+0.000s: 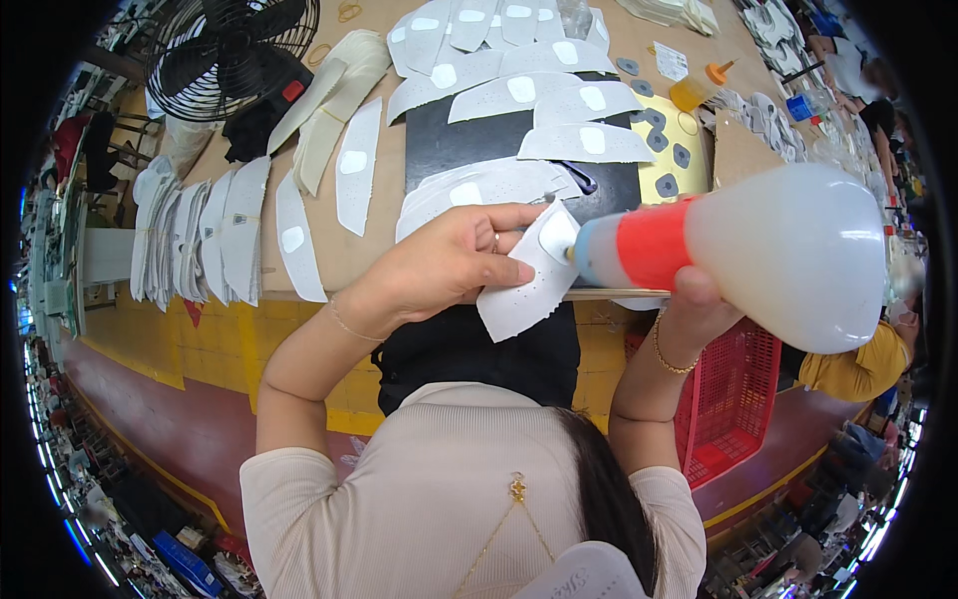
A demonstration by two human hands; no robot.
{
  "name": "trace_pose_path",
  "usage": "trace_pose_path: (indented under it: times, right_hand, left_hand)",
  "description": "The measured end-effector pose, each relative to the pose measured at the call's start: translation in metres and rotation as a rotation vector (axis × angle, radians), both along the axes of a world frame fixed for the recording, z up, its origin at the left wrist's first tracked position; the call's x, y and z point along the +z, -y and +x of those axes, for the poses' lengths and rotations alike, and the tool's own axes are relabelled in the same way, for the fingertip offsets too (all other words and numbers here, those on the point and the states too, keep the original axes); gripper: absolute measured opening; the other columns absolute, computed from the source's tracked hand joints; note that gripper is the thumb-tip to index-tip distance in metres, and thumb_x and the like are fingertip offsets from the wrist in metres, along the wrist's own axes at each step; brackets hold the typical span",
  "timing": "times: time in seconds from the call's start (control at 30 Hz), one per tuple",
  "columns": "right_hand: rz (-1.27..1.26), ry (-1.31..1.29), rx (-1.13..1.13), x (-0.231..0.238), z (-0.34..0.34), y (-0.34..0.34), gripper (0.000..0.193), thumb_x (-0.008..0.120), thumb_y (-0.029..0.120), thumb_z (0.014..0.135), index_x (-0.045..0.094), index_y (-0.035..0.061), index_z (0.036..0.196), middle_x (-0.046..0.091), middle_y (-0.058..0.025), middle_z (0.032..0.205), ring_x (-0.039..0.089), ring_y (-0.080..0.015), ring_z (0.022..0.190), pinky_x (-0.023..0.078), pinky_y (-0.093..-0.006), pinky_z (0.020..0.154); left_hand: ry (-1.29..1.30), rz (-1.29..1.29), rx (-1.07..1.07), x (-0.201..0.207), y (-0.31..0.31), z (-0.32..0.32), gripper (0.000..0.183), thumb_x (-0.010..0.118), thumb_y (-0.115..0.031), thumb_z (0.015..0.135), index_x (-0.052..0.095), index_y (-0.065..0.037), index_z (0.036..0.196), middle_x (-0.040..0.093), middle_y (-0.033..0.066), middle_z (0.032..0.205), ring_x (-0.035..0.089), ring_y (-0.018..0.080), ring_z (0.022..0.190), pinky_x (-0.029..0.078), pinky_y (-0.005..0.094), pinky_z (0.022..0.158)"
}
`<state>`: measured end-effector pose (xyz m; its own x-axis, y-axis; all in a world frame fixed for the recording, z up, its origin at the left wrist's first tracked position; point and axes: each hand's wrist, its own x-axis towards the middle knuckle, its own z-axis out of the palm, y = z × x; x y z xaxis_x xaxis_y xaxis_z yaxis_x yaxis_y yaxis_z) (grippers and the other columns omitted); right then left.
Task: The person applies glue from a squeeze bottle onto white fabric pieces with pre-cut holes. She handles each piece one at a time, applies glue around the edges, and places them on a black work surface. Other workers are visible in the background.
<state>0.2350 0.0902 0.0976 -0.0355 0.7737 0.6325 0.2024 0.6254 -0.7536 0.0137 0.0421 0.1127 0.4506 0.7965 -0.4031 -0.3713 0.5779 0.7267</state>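
Observation:
My left hand (454,255) pinches a white perforated cut piece (527,298) between thumb and fingers, tilted up over the table's near edge. A smooth white oval patch shows near its upper end. In my right hand (699,309) lies a big translucent squeeze bottle (798,255) with a red band round its neck. The bottle is tipped sideways, and its nozzle (571,254) meets or nearly meets the oval patch; I cannot tell which. Just beyond my left hand, similar white pieces (439,200) lie overlapping on a black board (439,140).
Stacks of white pieces (205,235) stand at the left, below a black fan (230,50). Small grey pads (682,155) lie on a yellow sheet (654,187) at the right, near a small orange-capped bottle (699,88). A red basket (733,399) sits below the table's right side.

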Motion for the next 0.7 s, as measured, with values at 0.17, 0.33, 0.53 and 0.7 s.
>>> trace_pose_path:
  times: [0.17,0.33,0.53,0.7]
  right_hand:
    - [0.003,-0.170,0.047,-0.004,0.005,0.000,0.067,0.073,0.054,0.072,0.060,-0.0023,0.106,0.065,-0.0125,0.095,0.063,-0.0245,0.085,0.053,-0.0374,0.078]
    - [-0.007,-0.247,0.051,-0.002,0.010,-0.001,0.080,0.077,0.050,0.067,0.043,-0.0013,0.118,0.058,-0.0193,0.102,0.063,-0.0317,0.083,0.057,-0.0513,0.071]
    - [-0.012,-0.333,0.064,-0.006,0.021,-0.008,0.080,0.080,0.046,0.064,0.043,-0.0025,0.116,0.056,-0.0204,0.104,0.063,-0.0332,0.084,0.058,-0.0531,0.073]
    - [-0.062,-0.234,0.190,0.007,0.005,0.004,0.073,0.078,0.041,0.070,0.047,-0.0098,0.112,0.058,-0.0203,0.104,0.063,-0.0336,0.088,0.053,-0.0456,0.082]
  left_hand:
    - [0.000,-0.028,0.041,0.002,0.000,0.000,0.060,0.052,0.011,0.079,0.037,0.001,0.136,0.065,0.0109,0.103,0.066,0.0144,0.085,0.056,0.0254,0.070]
    - [0.032,-0.018,0.053,-0.001,-0.001,0.000,0.062,0.053,0.012,0.077,0.037,0.001,0.136,0.065,0.0117,0.104,0.066,0.0151,0.086,0.056,0.0262,0.071]
    - [0.046,-0.031,0.019,-0.004,-0.002,0.002,0.063,0.053,0.012,0.076,0.037,0.001,0.136,0.065,0.0118,0.104,0.066,0.0152,0.088,0.055,0.0268,0.073]
    - [0.055,-0.058,0.001,-0.006,-0.003,0.005,0.063,0.052,0.012,0.076,0.037,0.001,0.137,0.065,0.0115,0.105,0.065,0.0133,0.086,0.054,0.0250,0.071]
